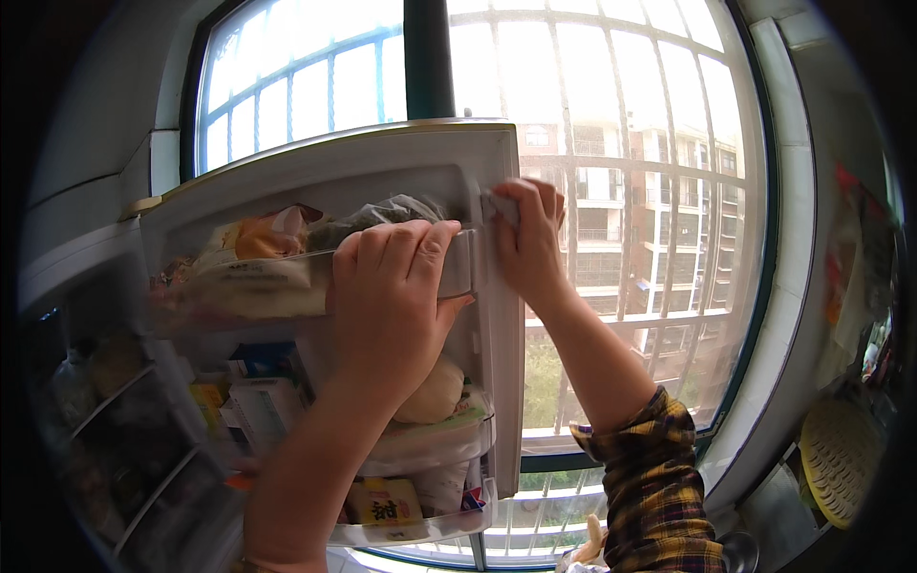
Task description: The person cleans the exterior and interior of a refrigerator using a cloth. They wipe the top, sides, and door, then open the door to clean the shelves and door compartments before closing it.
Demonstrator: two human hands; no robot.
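An open refrigerator door point(507, 336) stands before me, its inner side facing me. My left hand point(390, 294) grips the front rim of the upper clear plastic door shelf point(458, 268). My right hand point(529, 222) holds a grey cloth point(503, 208) against the door's right edge. Food packets point(265, 236) and a clear plastic bag point(401, 208) with dark contents lie in the upper shelf. Lower down are small boxes point(265, 405), a pale round item point(433, 394) and a yellow packet point(385, 503) bearing writing.
The dim refrigerator interior with shelves point(168, 494) is at the left. Behind the door is a barred window with a dark frame point(428, 61). A yellow perforated plastic basket point(838, 458) is at the far right. Another bag point(584, 555) is at the bottom.
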